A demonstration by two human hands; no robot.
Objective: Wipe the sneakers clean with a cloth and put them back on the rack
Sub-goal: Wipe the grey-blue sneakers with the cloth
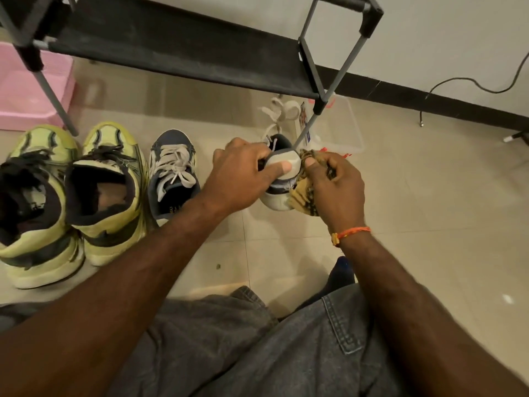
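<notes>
Looking down from head height, the view shows a person in grey denim shorts point(257, 353) crouched over a beige tiled floor point(429, 210). At the far left a pink plastic tub point(20, 90) sits behind a leg of the black fabric-and-metal shoe rack point(171, 50), whose shelf spans the top of the view. Below the tub, a pair of lime-yellow sneakers with black laces point(71, 196) stands side by side on the floor, heels toward the viewer. Just right of them is a single blue-grey sneaker with white laces point(173, 176), also on the floor and just left of the left wrist.

The left hand point(243, 173) grips the heel of a matching blue-grey and white sneaker point(282, 179), fingers curled into the shoe's opening and the thumb pressed flat on the grey heel patch. This shoe is off the rack, held between the two hands (its toe points away, toward the rack's front right leg). The right hand point(335, 184), with an orange thread bracelet point(352, 232) at the wrist, clamps its curled fingers and thumb on a bunched tan-and-brown striped cloth point(305, 196), which touches the shoe's right side. Beyond the fingertips lies a clear plastic container point(349, 124), and a black cable point(472, 81) trails along the wall at far right.
</notes>
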